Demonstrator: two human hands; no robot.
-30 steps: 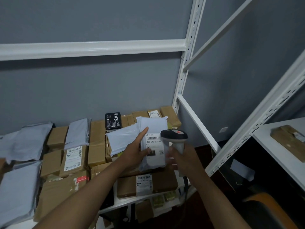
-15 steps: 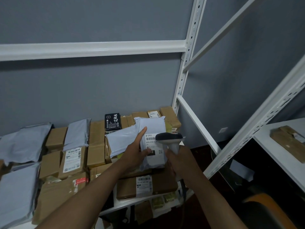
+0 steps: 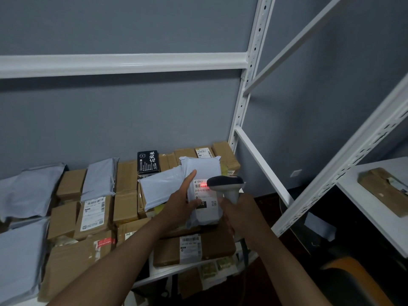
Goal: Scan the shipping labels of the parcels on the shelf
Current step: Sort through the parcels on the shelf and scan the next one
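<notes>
One parcel mid-scan at the shelf's (image 3: 198, 269) right end.
Left hand (image 3: 180, 203) pinches the grey mailer (image 3: 204, 171); right hand (image 3: 239, 206) grips the scanner (image 3: 226, 183), red beam on its label (image 3: 204, 195). Next, likely another parcel.

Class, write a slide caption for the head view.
Right hand aims grey handheld scanner at white-labelled grey poly mailer.

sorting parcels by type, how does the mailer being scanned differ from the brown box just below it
The grey mailer is a soft poly bag; the brown box is rigid cardboard. The left hand props up the mailer; the box lies flat, untouched. Both carry white barcode labels.
</notes>
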